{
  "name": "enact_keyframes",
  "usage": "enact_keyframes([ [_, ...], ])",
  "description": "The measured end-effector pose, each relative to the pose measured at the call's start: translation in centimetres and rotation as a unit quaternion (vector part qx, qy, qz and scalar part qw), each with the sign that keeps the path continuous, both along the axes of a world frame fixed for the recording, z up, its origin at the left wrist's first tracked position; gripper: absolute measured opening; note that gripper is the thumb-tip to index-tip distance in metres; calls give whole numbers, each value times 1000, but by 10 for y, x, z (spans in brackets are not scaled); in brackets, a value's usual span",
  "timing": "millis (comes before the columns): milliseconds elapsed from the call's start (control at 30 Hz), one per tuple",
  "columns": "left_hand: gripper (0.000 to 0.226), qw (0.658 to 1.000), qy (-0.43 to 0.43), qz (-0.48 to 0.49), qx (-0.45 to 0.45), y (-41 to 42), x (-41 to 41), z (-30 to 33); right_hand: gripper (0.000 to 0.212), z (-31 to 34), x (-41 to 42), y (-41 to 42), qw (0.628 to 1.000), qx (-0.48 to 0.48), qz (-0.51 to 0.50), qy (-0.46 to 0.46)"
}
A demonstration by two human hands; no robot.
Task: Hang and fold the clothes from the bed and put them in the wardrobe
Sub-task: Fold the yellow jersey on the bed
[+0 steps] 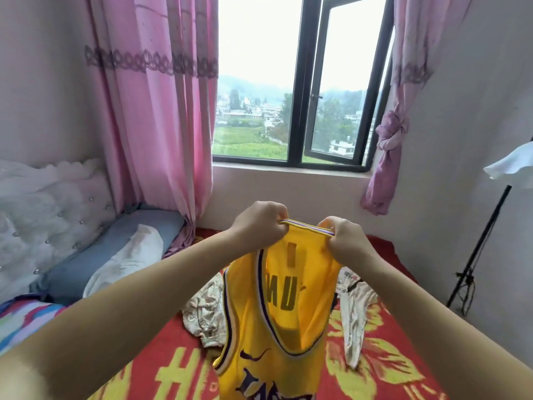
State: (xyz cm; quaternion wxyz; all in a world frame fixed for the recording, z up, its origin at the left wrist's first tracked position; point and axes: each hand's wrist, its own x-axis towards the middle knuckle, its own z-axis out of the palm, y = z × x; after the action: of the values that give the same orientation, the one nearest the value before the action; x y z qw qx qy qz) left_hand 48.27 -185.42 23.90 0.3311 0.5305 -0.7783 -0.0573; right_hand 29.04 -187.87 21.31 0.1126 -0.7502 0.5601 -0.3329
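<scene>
Left hand [259,226] and right hand [344,242] pinch the yellow basketball jersey [271,327] at 12 o'clock, above the bed [389,356].

left hand [261,226] and right hand [344,241] pinch a yellow jersey [277,313] by its shoulders above the bed [403,356]; two pale garments [356,307] lie behind

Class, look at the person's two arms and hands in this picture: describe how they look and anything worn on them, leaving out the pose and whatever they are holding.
Both arms are bare from the frame's lower edge to the wrists; no sleeve shows. The left hand and the right hand wear no gloves. No watch, bracelet or ring is visible, though the fingers are mostly hidden.
</scene>
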Motion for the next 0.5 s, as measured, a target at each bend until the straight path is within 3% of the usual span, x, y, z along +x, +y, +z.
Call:
enact_keyframes([
  [67, 12, 997, -45, 68, -9, -3, 21, -4, 19, 2, -18, -10, 999, 31, -6, 25],
  [133, 14, 994, -28, 103, 20, -8, 46, -9, 23, 6, -32, -16, 997, 57, -20, 50],
  [233, 21, 990, 76, 93, 70, -12, 76, -17, 27, 16, -43, -22, 999, 49, 1, 21],
  [400, 27, 964, 244, 103, 25, -16, 95, -19, 39, 43, -42, -20, 994, 16, 96, -50],
  [467, 25, 971, 218, 95, -16, -16, 99, -13, 38, 51, -44, -18, 990, 21, 141, -17],
  [500, 22, 979, 180, 90, -39, -15, 100, -9, 25, 56, -47, -17, 986, 38, 162, 13],
])
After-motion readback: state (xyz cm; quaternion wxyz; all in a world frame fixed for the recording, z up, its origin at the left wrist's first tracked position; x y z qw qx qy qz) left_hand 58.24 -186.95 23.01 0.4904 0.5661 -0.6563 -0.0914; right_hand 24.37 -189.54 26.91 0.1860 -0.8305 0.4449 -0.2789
